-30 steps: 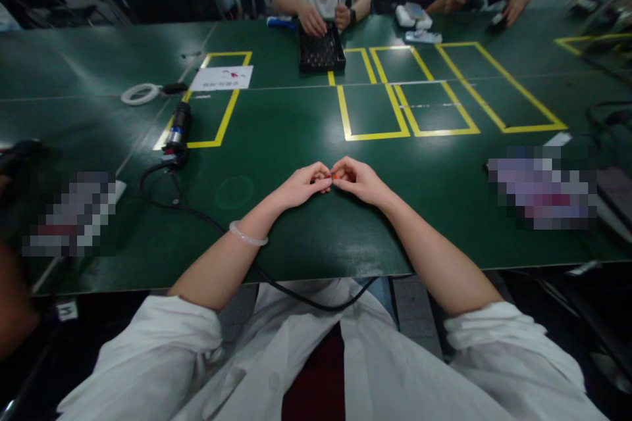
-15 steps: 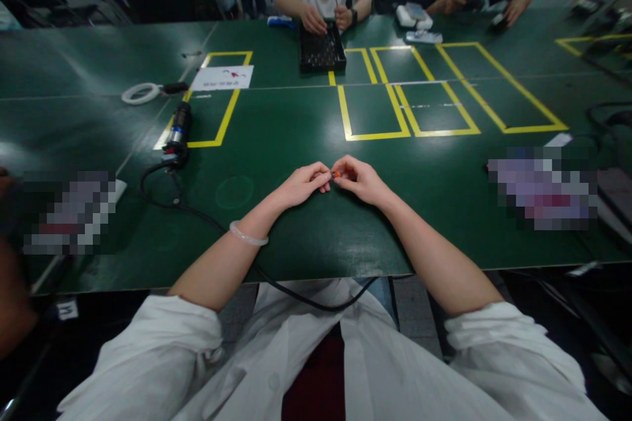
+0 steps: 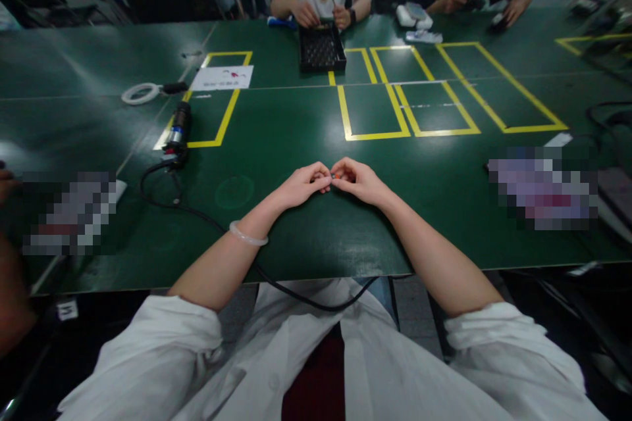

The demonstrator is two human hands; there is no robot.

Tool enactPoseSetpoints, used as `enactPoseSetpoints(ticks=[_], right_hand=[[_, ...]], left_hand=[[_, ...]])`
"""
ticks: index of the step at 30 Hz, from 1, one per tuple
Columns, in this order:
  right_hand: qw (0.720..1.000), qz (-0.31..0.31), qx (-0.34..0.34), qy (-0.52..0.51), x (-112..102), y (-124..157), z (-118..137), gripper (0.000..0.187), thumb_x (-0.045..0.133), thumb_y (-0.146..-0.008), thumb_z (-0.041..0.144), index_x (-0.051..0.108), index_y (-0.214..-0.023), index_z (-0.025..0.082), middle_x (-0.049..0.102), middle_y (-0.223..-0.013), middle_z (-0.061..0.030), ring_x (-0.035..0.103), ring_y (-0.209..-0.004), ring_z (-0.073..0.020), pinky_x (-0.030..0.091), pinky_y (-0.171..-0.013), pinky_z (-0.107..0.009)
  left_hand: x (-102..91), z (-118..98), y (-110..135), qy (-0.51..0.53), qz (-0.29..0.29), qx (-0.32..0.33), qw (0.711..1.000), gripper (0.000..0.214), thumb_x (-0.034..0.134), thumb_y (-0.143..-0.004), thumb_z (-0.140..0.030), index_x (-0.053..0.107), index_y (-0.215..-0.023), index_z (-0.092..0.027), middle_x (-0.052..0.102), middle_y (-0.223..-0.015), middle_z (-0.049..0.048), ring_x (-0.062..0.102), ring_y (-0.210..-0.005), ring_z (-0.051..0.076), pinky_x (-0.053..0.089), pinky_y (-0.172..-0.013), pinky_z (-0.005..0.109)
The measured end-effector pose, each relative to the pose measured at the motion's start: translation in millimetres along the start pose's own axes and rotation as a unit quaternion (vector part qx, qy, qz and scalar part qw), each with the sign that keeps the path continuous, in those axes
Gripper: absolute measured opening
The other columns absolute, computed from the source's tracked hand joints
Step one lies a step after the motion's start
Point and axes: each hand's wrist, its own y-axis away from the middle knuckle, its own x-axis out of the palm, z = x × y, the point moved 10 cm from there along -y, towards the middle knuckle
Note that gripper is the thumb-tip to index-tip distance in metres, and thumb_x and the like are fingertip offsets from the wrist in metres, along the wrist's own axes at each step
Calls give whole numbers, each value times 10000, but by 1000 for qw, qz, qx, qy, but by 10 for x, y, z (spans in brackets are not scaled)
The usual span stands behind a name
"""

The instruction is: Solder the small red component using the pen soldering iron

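My left hand [image 3: 302, 185] and my right hand [image 3: 359, 181] rest on the green table [image 3: 306, 138] with their fingertips meeting. Both are closed in a pinch on a tiny orange-red part [image 3: 334, 175] held between them. A pale bangle [image 3: 247, 235] circles my left wrist. Most of the small part is hidden by my fingers.
An electric screwdriver [image 3: 178, 126] lies to the left, its black cable [image 3: 207, 217] running off the near edge. A white tape ring [image 3: 139, 93], a paper sheet [image 3: 222, 77] and yellow taped boxes lie farther out. Across the table a person works over a black tray [image 3: 320, 50].
My hands have stayed in place, the fingertips shifting slightly around the small part. The person across has tilted the red-handled tool and moved a hand away from the tray.
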Motion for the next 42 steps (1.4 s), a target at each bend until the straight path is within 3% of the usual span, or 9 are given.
enactPoseSetpoints(ticks=[6, 19, 29, 42], right_hand=[[999, -8, 20, -30, 3, -9, -49, 276, 678, -848, 393, 593, -990, 172, 666, -826, -17, 599, -710, -126, 468, -661, -262], [1000, -10, -12, 10, -26, -11, 28, 215, 680, -821, 312, 592, -965, 180, 605, -774, 16, 502, -632, -105, 404, -617, -255], [1000, -13, -11, -6, -20, -10, -1, 266, 701, -798, 293, 578, -1006, 181, 620, -815, 11, 525, -657, -100, 413, -616, -239], [999, -14, -10, 39, -30, -5, -17, 198, 663, -833, 284, 594, -986, 178, 642, -801, 3, 545, -659, -110, 424, -625, -251]], left_hand=[[-9, -3, 4, -6, -3, 3, 1000, 320, 615, -902, -441, 573, -990, -136, 670, -824, 57, 625, -769, 155, 470, -723, 282], [-29, -19, 0, 1, -12, 8, 1000, 307, 674, -847, -344, 536, -1028, -138, 610, -800, 17, 599, -734, 130, 456, -701, 265], [-63, -34, 4, -5, -31, 15, 999, 282, 680, -816, -319, 540, -995, -151, 602, -872, 21, 571, -760, 113, 467, -720, 256], [-133, -5, -8, -6, -63, 14, 998, 331, 718, -801, -365, 576, -996, -139, 628, -916, 36, 580, -796, 120, 477, -762, 270]])
